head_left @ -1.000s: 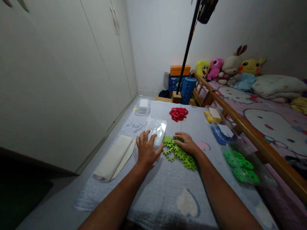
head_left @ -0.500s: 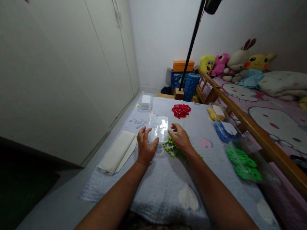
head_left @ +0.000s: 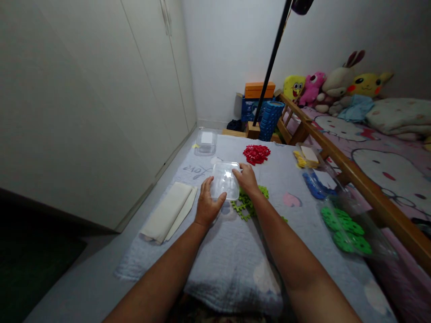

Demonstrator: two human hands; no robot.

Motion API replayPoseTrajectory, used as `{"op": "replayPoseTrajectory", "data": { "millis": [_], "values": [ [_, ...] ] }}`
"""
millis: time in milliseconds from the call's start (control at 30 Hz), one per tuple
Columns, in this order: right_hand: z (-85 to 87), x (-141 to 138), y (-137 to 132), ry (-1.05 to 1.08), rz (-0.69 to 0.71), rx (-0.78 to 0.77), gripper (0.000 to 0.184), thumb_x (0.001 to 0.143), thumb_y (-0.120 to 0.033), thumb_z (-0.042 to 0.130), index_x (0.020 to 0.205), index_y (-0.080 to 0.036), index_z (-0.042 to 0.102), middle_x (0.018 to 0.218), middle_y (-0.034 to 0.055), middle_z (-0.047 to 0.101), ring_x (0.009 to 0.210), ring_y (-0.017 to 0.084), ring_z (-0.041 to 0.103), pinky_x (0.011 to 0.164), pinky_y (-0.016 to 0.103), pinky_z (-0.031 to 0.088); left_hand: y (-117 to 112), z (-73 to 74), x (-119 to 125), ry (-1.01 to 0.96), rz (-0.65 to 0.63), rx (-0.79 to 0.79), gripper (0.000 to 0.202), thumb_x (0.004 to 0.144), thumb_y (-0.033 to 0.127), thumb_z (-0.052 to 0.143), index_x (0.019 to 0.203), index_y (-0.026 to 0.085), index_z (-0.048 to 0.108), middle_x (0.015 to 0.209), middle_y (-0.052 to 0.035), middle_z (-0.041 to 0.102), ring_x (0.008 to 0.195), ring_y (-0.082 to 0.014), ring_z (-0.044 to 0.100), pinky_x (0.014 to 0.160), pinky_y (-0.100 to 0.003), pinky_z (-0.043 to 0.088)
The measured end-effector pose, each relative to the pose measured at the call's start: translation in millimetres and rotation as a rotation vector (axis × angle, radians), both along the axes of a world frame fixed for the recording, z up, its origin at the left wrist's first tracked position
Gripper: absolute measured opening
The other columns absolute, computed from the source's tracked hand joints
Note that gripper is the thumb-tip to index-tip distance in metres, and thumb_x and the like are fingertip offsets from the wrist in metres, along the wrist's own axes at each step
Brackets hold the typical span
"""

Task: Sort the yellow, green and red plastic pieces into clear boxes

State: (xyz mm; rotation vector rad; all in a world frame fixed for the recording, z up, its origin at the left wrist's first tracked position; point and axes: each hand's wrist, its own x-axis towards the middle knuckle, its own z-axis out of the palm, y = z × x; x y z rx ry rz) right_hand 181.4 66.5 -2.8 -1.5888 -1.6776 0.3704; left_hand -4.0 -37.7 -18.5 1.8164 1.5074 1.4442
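Observation:
A clear square plastic box [head_left: 226, 185] sits in the middle of the cloth-covered table, light glinting off its top. My left hand [head_left: 208, 202] curves around its near left corner, fingers along the left side and thumb at the front edge. Against the right side is my right hand [head_left: 247, 180], its thumb resting over the top edge and its fingers behind. Under and beside my right wrist lies a pile of light green plastic pieces [head_left: 243, 209], partly hidden by the forearm. Farther back is a heap of small red pieces [head_left: 257, 154].
Folded cream cloth [head_left: 167, 211] lies at left. Another clear container [head_left: 206, 140] stands at the far left corner. Along the right edge are bags with yellow pieces [head_left: 301, 160], blue pieces [head_left: 316, 186] and green discs [head_left: 346, 229]. A wooden bed rail [head_left: 350, 175] borders the right side.
My right hand has moved in from beside the box to its right side, thumb onto the top edge. My left hand has closed in on the left corner. The view has shifted slightly.

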Motion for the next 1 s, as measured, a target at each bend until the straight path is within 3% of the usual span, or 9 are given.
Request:
{"op": "replayPoseTrajectory", "data": {
  "millis": [200,600,767,1000],
  "values": [
    [-2.0,2,-4,-0.005,-0.037,0.03,0.039,0.084,-0.032,0.061,0.117,-0.013,0.07,0.114,0.0162,0.066,0.11,0.03,0.061,0.1,0.043,0.051,2,0.8,-1,-0.02,-0.025,-0.035,0.07,0.085,0.041,0.071,0.145,0.014,0.047,0.146,-0.0202,0.056,0.141,-0.0337,0.052,0.122,-0.056,0.039],
    [9.7,1,-9,-0.021,-0.024,0.187,0.039,0.081,-0.028,0.065,0.118,-0.018,0.065,0.118,0.0146,0.066,0.116,0.031,0.056,0.107,0.048,0.044,2,0.7,-4,-0.067,-0.064,-0.07,0.079,0.082,0.046,0.076,0.149,0.018,0.046,0.151,-0.0184,0.054,0.145,-0.0333,0.05,0.124,-0.055,0.036],
    [22.5,-3,-18,-0.011,0.008,0.139,0.045,0.084,-0.027,0.062,0.127,-0.014,0.062,0.11,0.014,0.07,0.105,0.03,0.059,0.101,0.045,0.047,2,-0.2,-5,-0.09,-0.085,-0.083,0.083,0.08,0.047,0.078,0.15,0.017,0.045,0.152,-0.0194,0.053,0.146,-0.0336,0.048,0.124,-0.055,0.035],
    [29.8,-2,-25,-0.052,-0.06,0.072,0.046,0.092,-0.03,0.047,0.134,-0.016,0.062,0.098,0.0103,0.071,0.097,0.029,0.06,0.099,0.042,0.046,3,-1.2,-6,-0.147,-0.119,-0.154,0.088,0.077,0.049,0.08,0.152,0.018,0.045,0.156,-0.0202,0.051,0.147,-0.0343,0.048,0.124,-0.054,0.034]
  ]
}}
